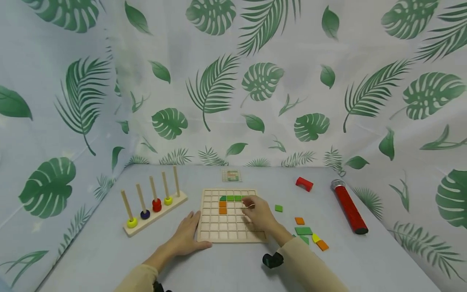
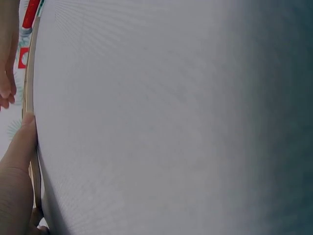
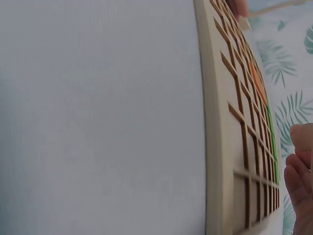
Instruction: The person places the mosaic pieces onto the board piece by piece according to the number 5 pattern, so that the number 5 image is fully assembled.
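Note:
A light wooden grid board [image 1: 228,235] lies flat on the table. On it, a dark green rounded tile [image 1: 223,198] begins a row of light green tiles [image 1: 234,198], with orange tiles [image 1: 223,207] below the rounded one. My left hand [image 1: 187,233] rests against the board's left side, its thumb [image 2: 22,142] along the near edge. Over the board's right part hovers my right hand [image 1: 260,213], fingertips close to the row's right end. The bent fingers [image 3: 298,181] and thumb show a gap, with no tile visible between them. The hand covers some grid cells.
Loose tiles, including a green rectangle [image 1: 303,230] and an orange square [image 1: 299,220], lie right of the board. A peg stand [image 1: 160,217] with beads stands left. A pattern card [image 1: 231,175] lies behind; a red arch block [image 1: 304,184] and red tube [image 1: 350,209] are right.

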The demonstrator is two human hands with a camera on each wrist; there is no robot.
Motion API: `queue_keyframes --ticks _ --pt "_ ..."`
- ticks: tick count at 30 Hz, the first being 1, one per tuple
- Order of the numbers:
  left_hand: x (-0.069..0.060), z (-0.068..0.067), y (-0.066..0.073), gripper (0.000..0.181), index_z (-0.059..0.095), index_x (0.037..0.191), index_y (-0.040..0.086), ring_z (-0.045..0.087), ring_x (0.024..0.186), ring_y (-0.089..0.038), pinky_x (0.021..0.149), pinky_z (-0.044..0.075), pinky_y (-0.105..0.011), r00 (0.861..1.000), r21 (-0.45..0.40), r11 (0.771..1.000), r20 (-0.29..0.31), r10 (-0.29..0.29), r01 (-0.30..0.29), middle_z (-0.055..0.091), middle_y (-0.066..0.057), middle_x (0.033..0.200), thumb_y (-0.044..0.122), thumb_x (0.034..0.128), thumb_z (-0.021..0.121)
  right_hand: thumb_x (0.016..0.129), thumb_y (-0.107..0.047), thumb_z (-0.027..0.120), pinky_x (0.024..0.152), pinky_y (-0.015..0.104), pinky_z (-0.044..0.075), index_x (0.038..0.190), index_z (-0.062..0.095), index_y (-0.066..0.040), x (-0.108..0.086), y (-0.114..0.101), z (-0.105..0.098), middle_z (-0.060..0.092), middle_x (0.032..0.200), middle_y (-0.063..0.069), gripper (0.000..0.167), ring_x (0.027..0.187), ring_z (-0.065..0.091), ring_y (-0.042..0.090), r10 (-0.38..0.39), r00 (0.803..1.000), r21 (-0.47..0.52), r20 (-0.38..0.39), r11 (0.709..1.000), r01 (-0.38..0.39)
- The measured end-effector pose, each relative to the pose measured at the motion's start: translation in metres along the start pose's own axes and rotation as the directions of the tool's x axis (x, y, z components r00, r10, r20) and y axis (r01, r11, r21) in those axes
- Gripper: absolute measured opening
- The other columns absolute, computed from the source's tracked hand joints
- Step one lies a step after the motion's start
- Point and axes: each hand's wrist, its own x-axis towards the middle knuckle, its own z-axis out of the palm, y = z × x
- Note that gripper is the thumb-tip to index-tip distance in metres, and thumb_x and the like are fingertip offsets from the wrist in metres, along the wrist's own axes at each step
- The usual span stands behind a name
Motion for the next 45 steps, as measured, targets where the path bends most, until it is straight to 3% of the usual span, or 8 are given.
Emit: queue_keyframes --ticks 5,12,18,26,32,41,45 --pt "0.001 0.001 -0.004 0.111 0.02 0.147 -0.004 0.014 0.14 -0.039 0.112 0.014 -0.053 1.0 0.011 1.0 -0.001 -0.012 0.012 0.024 -0.024 0.15 0.056 0.0714 0.075 0.082 0.001 0.07 0.082 0.033 0.053 0.113 0.061 0.004 -0.006 0.006 -0.018 0.064 0.103 0.016 0.033 0.095 0.062 0.024 0.084 0.995 0.024 -0.047 0.996 -0.083" --pt "0.003 0.005 -0.007 0.112 0.019 0.148 -0.004 0.014 0.14 -0.039 0.113 0.014 -0.052 1.0 0.017 0.999 0.008 -0.028 0.028 0.023 -0.024 0.151 0.058 0.0715 0.073 0.08 0.001 0.071 0.082 0.039 0.054 0.111 0.062 0.004 -0.021 0.021 -0.047 0.066 0.1 0.013 0.032 0.092 0.063 0.026 0.133 0.984 -0.026 -0.119 0.99 -0.137" --pt "0.002 0.004 -0.006 0.113 0.019 0.148 -0.003 0.014 0.14 -0.039 0.113 0.013 -0.052 0.999 0.017 0.999 0.01 -0.041 0.041 0.022 -0.024 0.151 0.059 0.0711 0.073 0.083 -0.002 0.07 0.083 0.041 0.053 0.112 0.061 0.002 -0.037 0.037 -0.078 0.066 0.102 0.013 0.031 0.094 0.062 0.026 0.179 0.974 -0.093 -0.138 0.977 -0.192" --pt "0.001 0.001 0.001 0.113 0.018 0.149 -0.003 0.012 0.141 -0.038 0.113 0.012 -0.051 0.999 0.013 0.999 0.02 -0.043 0.043 0.022 -0.023 0.152 0.058 0.0714 0.073 0.086 -0.004 0.067 0.086 0.045 0.052 0.117 0.058 0.002 -0.063 0.053 -0.119 0.064 0.106 0.015 0.033 0.097 0.06 0.028 0.238 0.962 -0.13 -0.133 0.958 -0.255" --pt "0.0 0.001 0.002 0.112 0.019 0.148 -0.004 0.013 0.14 -0.039 0.113 0.012 -0.052 1.0 0.013 1.0 0.008 -0.019 0.019 0.023 -0.024 0.151 0.057 0.0716 0.074 0.09 -0.008 0.064 0.09 0.046 0.05 0.123 0.055 -0.001 -0.08 0.063 -0.14 0.062 0.112 0.016 0.035 0.102 0.057 0.029 0.323 0.937 -0.164 -0.13 0.925 -0.342" --pt "-0.002 0.003 0.001 0.113 0.019 0.148 -0.003 0.013 0.14 -0.04 0.112 0.013 -0.055 0.999 0.007 0.999 0.019 -0.033 0.033 0.021 -0.025 0.151 0.058 0.0702 0.074 0.089 -0.009 0.065 0.088 0.044 0.051 0.122 0.056 -0.002 -0.088 0.077 -0.149 0.062 0.111 0.012 0.035 0.098 0.059 0.027 0.404 0.913 -0.202 -0.051 0.891 -0.406" --pt "0.0 0.002 0.002 0.114 0.019 0.149 -0.002 0.013 0.14 -0.04 0.112 0.013 -0.055 0.999 0.007 0.999 0.015 -0.045 0.045 0.02 -0.025 0.151 0.06 0.0693 0.074 0.086 -0.008 0.068 0.088 0.043 0.051 0.122 0.058 -0.004 -0.087 0.084 -0.148 0.063 0.11 0.009 0.037 0.098 0.059 0.025 0.403 0.915 -0.218 -0.003 0.893 -0.394"
